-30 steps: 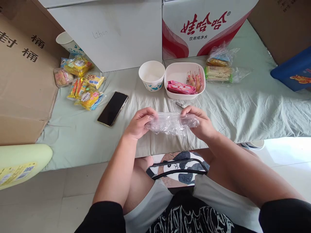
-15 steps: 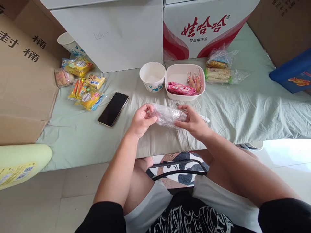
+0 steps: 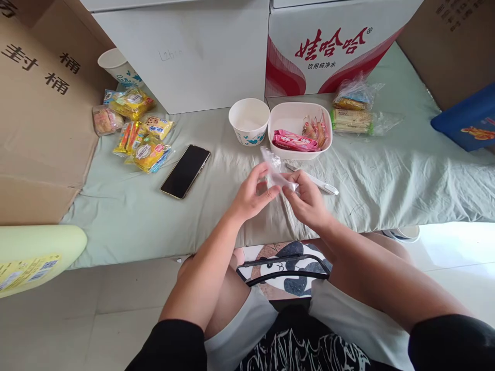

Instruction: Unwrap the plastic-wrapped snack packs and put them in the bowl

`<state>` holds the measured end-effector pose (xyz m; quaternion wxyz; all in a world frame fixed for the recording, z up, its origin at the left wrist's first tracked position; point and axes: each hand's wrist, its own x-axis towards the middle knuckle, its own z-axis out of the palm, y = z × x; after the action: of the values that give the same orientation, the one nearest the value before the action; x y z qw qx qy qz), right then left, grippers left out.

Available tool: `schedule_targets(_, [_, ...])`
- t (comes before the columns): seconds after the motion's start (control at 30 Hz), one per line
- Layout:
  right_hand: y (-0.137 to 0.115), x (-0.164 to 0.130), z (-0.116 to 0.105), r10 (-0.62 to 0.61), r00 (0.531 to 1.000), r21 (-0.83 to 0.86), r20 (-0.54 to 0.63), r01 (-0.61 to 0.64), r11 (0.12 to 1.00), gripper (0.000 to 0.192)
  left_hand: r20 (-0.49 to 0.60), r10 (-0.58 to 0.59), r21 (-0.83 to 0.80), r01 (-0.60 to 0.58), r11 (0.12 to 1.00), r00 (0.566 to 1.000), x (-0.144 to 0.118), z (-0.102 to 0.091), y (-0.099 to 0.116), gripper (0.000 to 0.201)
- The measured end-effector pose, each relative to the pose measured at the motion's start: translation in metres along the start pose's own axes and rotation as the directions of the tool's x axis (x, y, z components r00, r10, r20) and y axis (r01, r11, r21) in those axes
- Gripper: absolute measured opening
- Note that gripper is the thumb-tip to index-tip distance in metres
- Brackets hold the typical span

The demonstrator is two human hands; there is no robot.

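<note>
A crumpled clear plastic bag [image 3: 275,172] is held between my hands above the cloth. My right hand [image 3: 307,203] pinches the bag's right end between thumb and fingers. With its fingers curled, my left hand [image 3: 253,193] grips the bag's left side. Just behind the right hand lies a white-handled knife [image 3: 324,186] on the cloth. Beyond the bag stands a white rectangular tub [image 3: 282,114] holding pink wafer packets [image 3: 296,141] and small wrapped snacks [image 3: 315,131]. A white paper bowl [image 3: 249,121] stands beside the tub on its left.
A phone [image 3: 185,171] lies to the left, with several wrapped snacks [image 3: 147,152] beyond it. Packaged sticks [image 3: 352,121] lie right of the tub. White boxes [image 3: 216,62] stand behind, a blue container [image 3: 466,121] at right, and a pale green container [image 3: 42,239] at left.
The bag has been bunched up smaller and tilted. My left hand has moved right, closer to my right hand. More of the knife shows now.
</note>
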<state>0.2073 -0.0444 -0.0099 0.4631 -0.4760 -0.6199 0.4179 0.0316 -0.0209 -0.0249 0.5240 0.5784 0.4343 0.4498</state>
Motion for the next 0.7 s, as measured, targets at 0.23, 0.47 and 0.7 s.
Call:
schedule_targets(0.23, [-0.002, 0.006, 0.015, 0.002, 0.97, -0.065, -0.244, -0.018, 0.998, 0.035, 0.037, -0.026, -0.089, 0.029, 0.996, 0.999, 0.0, -0.005, 0.013, 0.053])
schedule_targets(0.47, [-0.008, 0.011, 0.004, 0.152, 0.988, 0.027, 0.007, -0.152, 0.988, 0.035, -0.109, -0.048, -0.132, 0.033, 0.991, 0.993, -0.001, -0.011, 0.025, 0.024])
schedule_targets(0.7, [-0.059, 0.1, 0.0, -0.207, 0.97, -0.6, -0.13, 0.09, 0.795, 0.016, -0.15, -0.11, -0.161, 0.086, 0.983, 0.982, 0.0, -0.015, 0.037, 0.008])
